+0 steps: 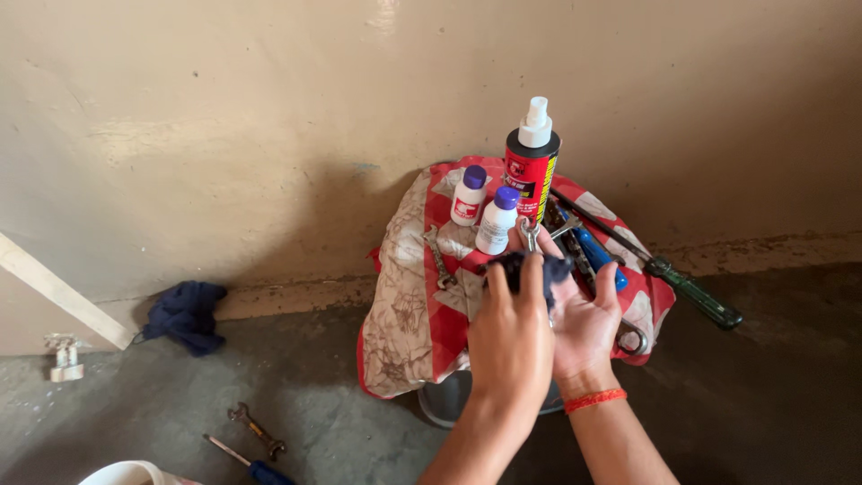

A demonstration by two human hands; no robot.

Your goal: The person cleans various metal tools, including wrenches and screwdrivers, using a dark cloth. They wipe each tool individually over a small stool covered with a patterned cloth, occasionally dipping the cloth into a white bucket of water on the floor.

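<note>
Both hands wiped a spanner over the stool.
Left hand [510,337] pressed a dark cloth [530,268] around the spanner [531,233], gripped in the right hand [584,328]; other tools on the patterned cover [409,305] lay untouched.

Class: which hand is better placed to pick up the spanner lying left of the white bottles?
Probably the left hand: it is on the loose spanner's side and holds only a dark cloth, while the right hand holds a second spanner.

red-and-beige floral cloth [409,305], two white purple-capped bottles [496,221], dark blue rag [187,314].
</note>
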